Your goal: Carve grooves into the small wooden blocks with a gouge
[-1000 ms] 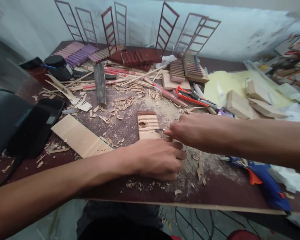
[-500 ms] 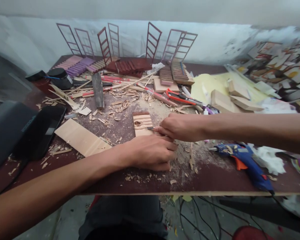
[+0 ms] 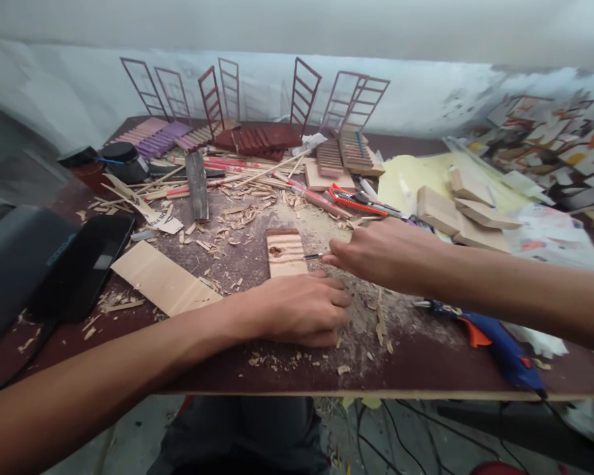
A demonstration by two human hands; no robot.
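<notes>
A small wooden block [image 3: 286, 249] lies on the table before me, with grooves cut across its face, a dark knot and a brown far edge. My left hand [image 3: 304, 307] rests over its near end, pressing it down with curled fingers. Just right of the block, my right hand [image 3: 371, 251] is closed around a thin carving tool [image 3: 314, 256]; the handle is hidden in the fist. The slim metal tip points left at the block's right edge. Whether it touches the wood is hard to see.
A flat wooden board [image 3: 165, 280] and a black phone [image 3: 86, 264] lie left. An orange utility knife [image 3: 359, 200] and wood blocks [image 3: 438, 210] lie beyond my right hand. A blue glue gun [image 3: 505, 346] is at right. Wood shavings [image 3: 237, 221] and small ladder frames [image 3: 304, 92] are farther back.
My right hand has drawn back to the right with the carving tool, moving its tip off the block's face toward the edge. The left hand stays on the block. The view has tilted slightly.
</notes>
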